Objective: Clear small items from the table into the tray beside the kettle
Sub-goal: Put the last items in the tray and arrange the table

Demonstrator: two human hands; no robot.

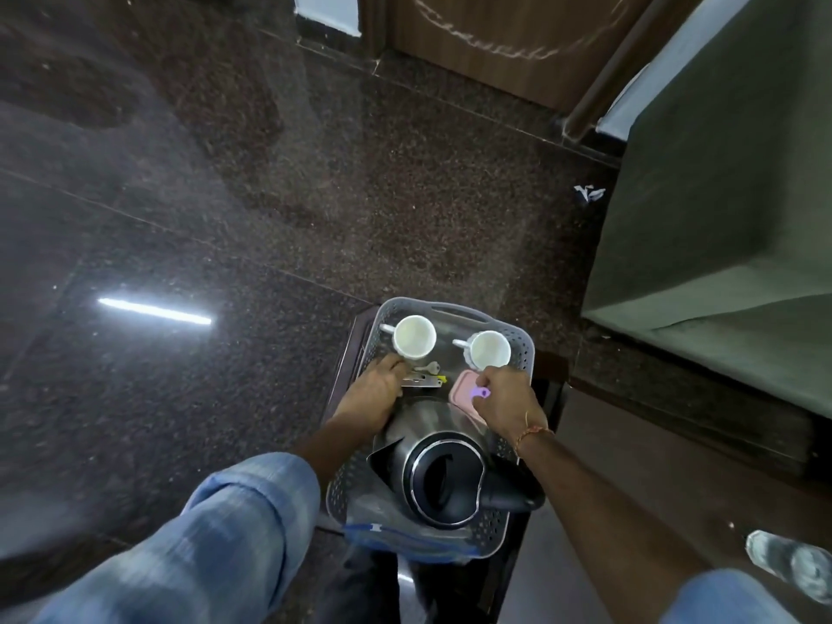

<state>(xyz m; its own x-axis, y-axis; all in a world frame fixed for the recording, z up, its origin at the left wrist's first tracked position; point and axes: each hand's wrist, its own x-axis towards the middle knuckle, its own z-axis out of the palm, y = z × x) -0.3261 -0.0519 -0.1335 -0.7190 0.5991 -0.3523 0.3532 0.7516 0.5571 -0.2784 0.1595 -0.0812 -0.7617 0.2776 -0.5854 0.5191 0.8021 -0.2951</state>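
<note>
Head view: right hand (504, 398) apparently pinches a purple item (480, 393) over the tray (524, 349).

Both arms extended forward and down, blue sleeves pushed up past the elbows. Left hand (373, 389) palm-down, fingers curled at the tips. Right hand (504, 394) knuckles-up, fingers curled in a pinch; thread band on the right wrist.

Shiny metal kettle (423, 425), perforated plastic tray (522, 342)

no readable text, labels, brands or numbers anywhere, only illegible chalk-like scrawl on the wooden door (517, 38)
</note>
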